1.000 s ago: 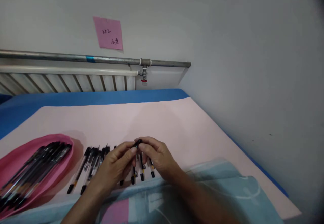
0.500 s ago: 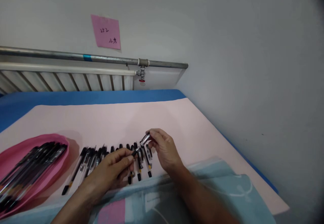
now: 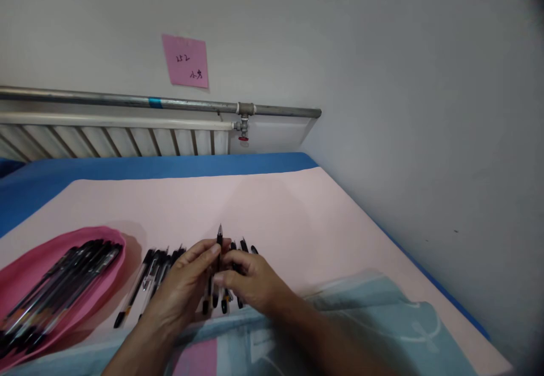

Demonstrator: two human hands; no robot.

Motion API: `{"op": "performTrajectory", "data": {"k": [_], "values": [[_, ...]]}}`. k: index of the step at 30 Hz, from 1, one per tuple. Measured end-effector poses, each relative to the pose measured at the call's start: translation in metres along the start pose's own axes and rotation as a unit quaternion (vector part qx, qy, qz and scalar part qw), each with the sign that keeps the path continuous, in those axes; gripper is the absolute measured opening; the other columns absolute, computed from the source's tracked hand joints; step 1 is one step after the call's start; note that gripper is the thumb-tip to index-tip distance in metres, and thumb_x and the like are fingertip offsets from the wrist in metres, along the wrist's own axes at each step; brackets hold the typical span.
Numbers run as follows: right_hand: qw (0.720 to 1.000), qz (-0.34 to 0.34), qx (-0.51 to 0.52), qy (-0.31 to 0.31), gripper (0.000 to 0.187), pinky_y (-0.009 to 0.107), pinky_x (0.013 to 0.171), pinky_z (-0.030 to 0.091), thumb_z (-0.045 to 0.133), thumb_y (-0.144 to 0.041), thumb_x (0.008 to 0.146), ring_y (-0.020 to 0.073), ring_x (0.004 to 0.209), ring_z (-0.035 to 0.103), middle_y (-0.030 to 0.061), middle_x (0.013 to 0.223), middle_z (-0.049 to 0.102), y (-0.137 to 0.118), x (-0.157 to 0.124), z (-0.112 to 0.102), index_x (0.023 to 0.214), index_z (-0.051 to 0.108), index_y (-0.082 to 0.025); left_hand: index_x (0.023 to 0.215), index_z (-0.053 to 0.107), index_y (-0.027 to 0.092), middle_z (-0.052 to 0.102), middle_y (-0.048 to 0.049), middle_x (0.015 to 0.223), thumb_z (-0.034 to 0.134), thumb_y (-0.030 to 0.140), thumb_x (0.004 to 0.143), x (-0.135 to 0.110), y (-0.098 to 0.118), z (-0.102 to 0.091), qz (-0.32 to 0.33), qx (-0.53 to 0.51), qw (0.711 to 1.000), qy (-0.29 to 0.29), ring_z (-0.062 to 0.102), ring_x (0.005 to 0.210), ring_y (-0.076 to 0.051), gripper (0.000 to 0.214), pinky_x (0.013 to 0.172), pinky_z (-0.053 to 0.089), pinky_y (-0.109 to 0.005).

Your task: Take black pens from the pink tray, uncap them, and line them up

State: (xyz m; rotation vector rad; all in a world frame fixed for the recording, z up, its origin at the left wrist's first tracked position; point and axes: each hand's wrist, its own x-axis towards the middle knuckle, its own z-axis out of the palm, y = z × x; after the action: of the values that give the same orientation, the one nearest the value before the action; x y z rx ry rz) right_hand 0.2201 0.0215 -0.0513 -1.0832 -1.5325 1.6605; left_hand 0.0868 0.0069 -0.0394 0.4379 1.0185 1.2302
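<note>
My left hand (image 3: 182,288) pinches a black pen (image 3: 219,246) whose bare tip points up and away from me. My right hand (image 3: 250,280) is closed against the lower part of the same pen, right beside the left fingers. Both hands hover over a row of black pens (image 3: 157,271) laid side by side on the pink sheet (image 3: 272,206). The pens under my hands are mostly hidden. A pink tray (image 3: 25,263) at the left holds several more black pens.
A light blue cloth (image 3: 382,325) with a pink patch covers the near edge. The pink sheet lies on a blue surface (image 3: 127,166). Behind it run a radiator and a metal pipe (image 3: 170,103) with a red valve; a pink note (image 3: 186,60) hangs on the wall.
My right hand had pulled a cap away to the right. It has now come back to the left hand, and the pen stands with its uncovered tip upward.
</note>
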Motion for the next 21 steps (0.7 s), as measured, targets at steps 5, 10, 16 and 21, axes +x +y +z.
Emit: {"op": "performTrajectory", "data": {"k": [5,10,16,21], "values": [[0.993,0.028,0.092,-0.074,0.016,0.017,0.037,0.024,0.053,-0.031,0.079,0.0029,0.039,0.035,-0.0034,0.061,0.053,0.0,-0.001,0.002,0.072,0.054,-0.016,0.086,0.069,0.014,0.068,-0.0069,0.085,0.068,0.029,0.07,0.001,0.005,-0.004,0.014,-0.022,0.999,-0.045,0.061,0.082,-0.016,0.022,0.075,0.048,-0.027],[0.975,0.048,0.156,-0.152,0.019,0.015,0.033,0.024,0.049,-0.03,0.082,0.0027,0.037,0.035,-0.001,0.063,0.057,-0.003,-0.005,-0.005,0.081,0.059,-0.014,0.101,0.066,0.015,0.063,-0.0066,0.084,0.06,0.029,0.076,-0.003,0.015,-0.012,0.023,-0.017,0.996,-0.081,0.058,0.075,-0.017,0.029,0.057,0.048,-0.026],[0.962,0.063,0.194,-0.183,0.021,0.014,0.03,0.022,0.049,-0.03,0.082,0.0028,0.036,0.033,-0.0012,0.06,0.055,-0.007,-0.006,-0.006,0.079,0.061,-0.013,0.091,0.068,0.017,0.062,-0.0046,0.081,0.061,0.025,0.076,-0.002,0.014,-0.014,0.015,-0.049,0.995,-0.089,0.058,0.074,-0.014,0.019,0.058,0.049,-0.022],[0.963,0.066,0.176,-0.195,0.018,0.015,0.032,0.023,0.05,-0.028,0.083,0.0023,0.036,0.034,-0.0018,0.06,0.055,-0.011,-0.008,-0.008,0.08,0.059,-0.013,0.08,0.069,0.016,0.064,-0.0048,0.077,0.067,0.022,0.07,0.001,0.014,-0.017,0.014,-0.059,0.996,-0.068,0.059,0.073,-0.015,0.012,0.062,0.05,-0.024]]}}
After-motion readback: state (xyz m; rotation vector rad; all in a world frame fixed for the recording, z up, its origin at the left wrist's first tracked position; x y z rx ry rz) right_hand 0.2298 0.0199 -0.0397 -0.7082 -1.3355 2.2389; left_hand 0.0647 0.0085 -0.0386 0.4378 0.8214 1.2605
